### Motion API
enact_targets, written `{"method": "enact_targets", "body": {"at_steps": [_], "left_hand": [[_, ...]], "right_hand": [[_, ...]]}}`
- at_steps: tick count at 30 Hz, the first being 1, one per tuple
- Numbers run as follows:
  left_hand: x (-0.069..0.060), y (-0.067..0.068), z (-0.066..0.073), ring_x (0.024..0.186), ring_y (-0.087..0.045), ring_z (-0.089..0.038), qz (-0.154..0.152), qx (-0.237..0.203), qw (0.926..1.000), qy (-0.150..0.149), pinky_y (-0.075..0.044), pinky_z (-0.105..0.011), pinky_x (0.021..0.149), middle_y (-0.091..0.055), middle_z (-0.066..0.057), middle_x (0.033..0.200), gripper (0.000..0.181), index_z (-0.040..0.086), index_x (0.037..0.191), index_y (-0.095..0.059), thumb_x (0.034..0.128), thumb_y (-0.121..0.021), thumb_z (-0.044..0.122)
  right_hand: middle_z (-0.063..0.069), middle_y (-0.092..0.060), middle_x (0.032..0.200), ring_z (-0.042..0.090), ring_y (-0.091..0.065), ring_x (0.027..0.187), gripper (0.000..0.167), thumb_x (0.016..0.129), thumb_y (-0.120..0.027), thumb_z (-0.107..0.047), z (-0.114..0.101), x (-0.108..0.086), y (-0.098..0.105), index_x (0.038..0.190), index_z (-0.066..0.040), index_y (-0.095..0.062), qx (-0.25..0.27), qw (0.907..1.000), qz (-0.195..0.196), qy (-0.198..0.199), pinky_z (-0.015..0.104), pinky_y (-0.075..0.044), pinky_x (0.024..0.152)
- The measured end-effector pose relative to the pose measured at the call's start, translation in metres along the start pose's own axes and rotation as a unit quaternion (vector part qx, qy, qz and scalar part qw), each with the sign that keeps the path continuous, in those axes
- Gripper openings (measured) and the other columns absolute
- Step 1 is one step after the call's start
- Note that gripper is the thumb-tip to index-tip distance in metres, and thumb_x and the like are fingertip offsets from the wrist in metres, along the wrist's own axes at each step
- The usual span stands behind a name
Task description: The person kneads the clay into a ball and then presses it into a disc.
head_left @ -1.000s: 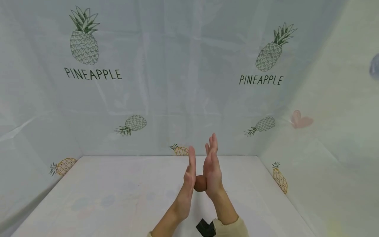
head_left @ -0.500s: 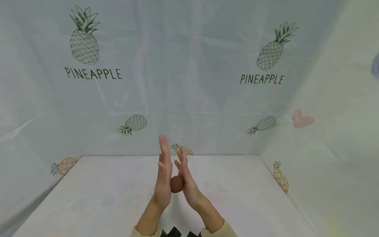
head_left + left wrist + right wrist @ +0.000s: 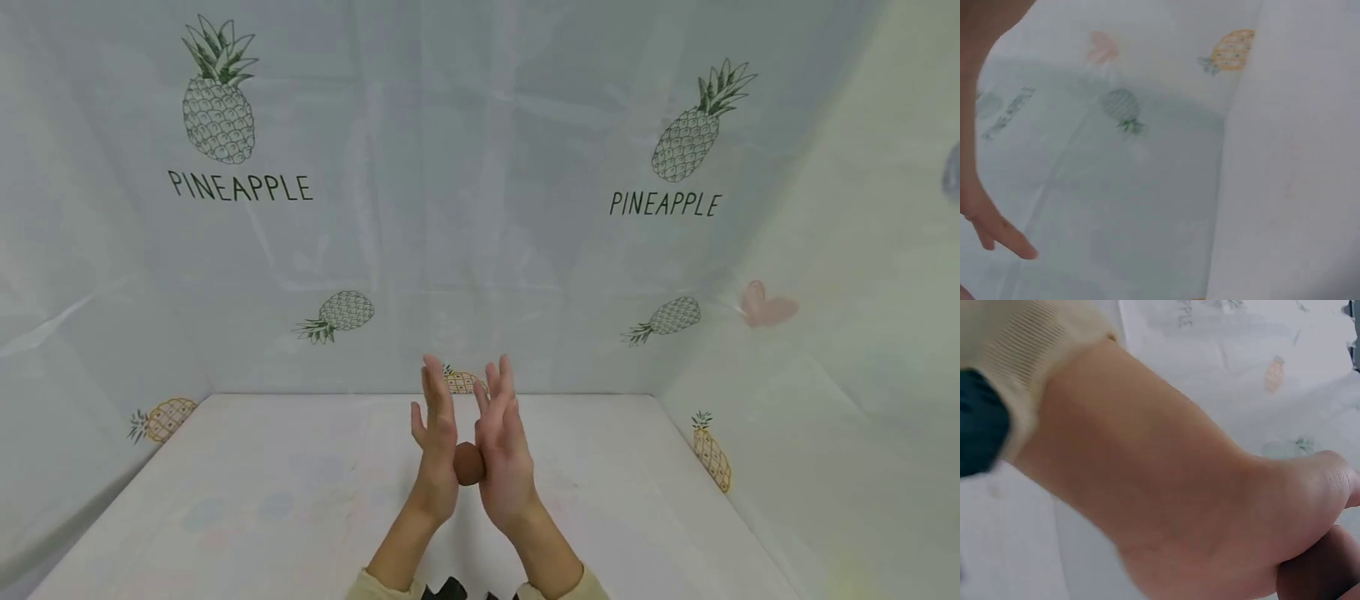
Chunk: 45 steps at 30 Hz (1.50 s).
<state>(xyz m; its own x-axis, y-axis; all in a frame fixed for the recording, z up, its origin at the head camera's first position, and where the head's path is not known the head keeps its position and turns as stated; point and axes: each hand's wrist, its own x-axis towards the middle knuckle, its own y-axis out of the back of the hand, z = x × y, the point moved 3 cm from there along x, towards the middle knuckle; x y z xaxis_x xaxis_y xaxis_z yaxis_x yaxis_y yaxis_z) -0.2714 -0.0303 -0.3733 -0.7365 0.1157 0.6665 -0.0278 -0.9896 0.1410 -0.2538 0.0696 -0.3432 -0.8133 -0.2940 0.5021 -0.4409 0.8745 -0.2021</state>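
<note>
Resting between two near-upright palms above the middle of the white table (image 3: pixel 255 475), the brown ball (image 3: pixel 469 463) is touched on one side by the left hand (image 3: pixel 438 457) and on the other by the right hand (image 3: pixel 507 467); the fingers of both hands are held straight and pointed up, toward the table's far edge, those of the right slightly spread, and one left digit, apparently the thumb, is stood apart; nothing is clamped, the ball being borne between the palms alone; from its matt, even surface it may be judged light, dough-like and rather soft, not slippery or brittle, though firmness cannot be confirmed by sight; by hard pinching it would probably be dented, so it is best taken across its widest part, with broad, even contact from opposite sides; no container is shown in any view; beyond the table's far edge, a pineapple-printed sheet (image 3: pixel 427 208) is hung.
</note>
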Motion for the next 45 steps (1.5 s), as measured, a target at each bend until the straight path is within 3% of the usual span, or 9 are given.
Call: {"method": "enact_targets", "body": {"at_steps": [6, 11, 14, 18, 22, 28, 37, 41, 45], "left_hand": [[-0.012, -0.032, 0.01, 0.163, 0.021, -0.026, -0.073, -0.035, 0.9964, -0.025, 0.023, -0.069, 0.114, 0.024, 0.0, 0.177, 0.061, 0.02, 0.169, 0.018, 0.1147, -0.003, 0.04], [-0.018, -0.041, 0.017, 0.161, 0.022, -0.018, -0.114, -0.127, 0.985, 0.025, 0.021, -0.075, 0.115, 0.023, 0.013, 0.175, 0.059, 0.036, 0.168, 0.016, 0.1135, -0.003, 0.048], [-0.017, -0.036, 0.021, 0.161, 0.022, -0.012, -0.104, -0.152, 0.9819, 0.042, 0.019, -0.076, 0.116, 0.021, 0.019, 0.175, 0.059, 0.041, 0.168, 0.013, 0.112, -0.001, 0.054], [-0.011, -0.019, 0.025, 0.161, 0.024, -0.015, -0.072, -0.13, 0.9889, 0.004, 0.023, -0.07, 0.117, 0.023, 0.012, 0.176, 0.061, 0.034, 0.169, 0.015, 0.112, 0.0, 0.052], [-0.003, 0.002, 0.022, 0.161, 0.024, -0.015, -0.033, -0.121, 0.9921, 0.006, 0.025, -0.067, 0.117, 0.022, 0.016, 0.175, 0.063, 0.037, 0.168, 0.016, 0.1111, -0.003, 0.057], [0.006, 0.022, 0.012, 0.16, 0.024, -0.009, 0.003, -0.13, 0.9909, 0.033, 0.022, -0.064, 0.121, 0.02, 0.022, 0.174, 0.063, 0.039, 0.168, 0.016, 0.1104, -0.005, 0.057], [0.004, 0.02, -0.006, 0.159, 0.024, -0.007, 0.036, -0.091, 0.9928, 0.069, 0.024, -0.063, 0.121, 0.022, 0.023, 0.173, 0.062, 0.039, 0.167, 0.017, 0.1108, -0.005, 0.052], [0.0, 0.002, -0.004, 0.161, 0.021, -0.015, -0.003, -0.062, 0.9968, 0.05, 0.024, -0.064, 0.12, 0.022, 0.013, 0.175, 0.061, 0.034, 0.168, 0.016, 0.1124, -0.006, 0.046], [-0.006, -0.017, 0.003, 0.161, 0.021, -0.015, -0.071, -0.118, 0.9891, 0.052, 0.02, -0.069, 0.12, 0.023, 0.017, 0.174, 0.058, 0.036, 0.168, 0.015, 0.1134, -0.004, 0.042]], "right_hand": [[-0.009, 0.015, 0.176, 0.025, 0.012, 0.163, 0.065, 0.112, -0.009, -0.052, -0.01, 0.006, 0.034, 0.17, -0.033, 0.014, -0.069, 0.9927, 0.073, 0.067, 0.07, 0.016, 0.122], [-0.006, 0.011, 0.177, 0.027, 0.009, 0.164, 0.063, 0.114, -0.012, -0.05, -0.002, 0.011, 0.052, 0.171, -0.03, 0.008, -0.092, 0.9896, 0.091, 0.063, 0.069, 0.012, 0.124], [-0.003, 0.011, 0.178, 0.03, 0.008, 0.164, 0.063, 0.115, -0.011, -0.051, 0.009, 0.012, 0.05, 0.171, -0.032, 0.008, -0.089, 0.9935, 0.065, 0.028, 0.069, 0.009, 0.125], [-0.007, 0.013, 0.177, 0.032, 0.005, 0.165, 0.059, 0.114, -0.007, -0.052, 0.025, 0.012, 0.036, 0.169, -0.04, 0.012, -0.117, 0.9925, 0.007, -0.034, 0.071, 0.007, 0.125], [-0.01, 0.014, 0.176, 0.032, 0.0, 0.165, 0.058, 0.114, -0.005, -0.053, 0.033, 0.008, 0.016, 0.166, -0.045, 0.017, -0.125, 0.9862, -0.067, -0.086, 0.072, 0.004, 0.125], [-0.004, 0.017, 0.177, 0.036, 0.0, 0.164, 0.061, 0.113, -0.007, -0.054, 0.025, -0.001, -0.007, 0.166, -0.042, 0.022, -0.072, 0.9865, -0.104, -0.105, 0.07, -0.003, 0.126], [-0.006, 0.016, 0.176, 0.028, 0.014, 0.163, 0.061, 0.113, -0.005, -0.046, 0.009, -0.005, -0.015, 0.168, -0.033, 0.019, -0.021, 0.9966, -0.074, -0.029, 0.07, 0.013, 0.123], [-0.002, 0.018, 0.176, 0.029, 0.015, 0.162, 0.063, 0.112, -0.006, -0.039, 0.0, -0.003, -0.005, 0.169, -0.029, 0.017, -0.016, 0.9984, -0.044, 0.032, 0.069, 0.02, 0.12], [-0.006, 0.015, 0.177, 0.026, 0.011, 0.163, 0.064, 0.112, -0.012, -0.039, -0.006, 0.0, 0.01, 0.171, -0.029, 0.012, -0.071, 0.9948, 0.018, 0.071, 0.069, 0.018, 0.121]]}}
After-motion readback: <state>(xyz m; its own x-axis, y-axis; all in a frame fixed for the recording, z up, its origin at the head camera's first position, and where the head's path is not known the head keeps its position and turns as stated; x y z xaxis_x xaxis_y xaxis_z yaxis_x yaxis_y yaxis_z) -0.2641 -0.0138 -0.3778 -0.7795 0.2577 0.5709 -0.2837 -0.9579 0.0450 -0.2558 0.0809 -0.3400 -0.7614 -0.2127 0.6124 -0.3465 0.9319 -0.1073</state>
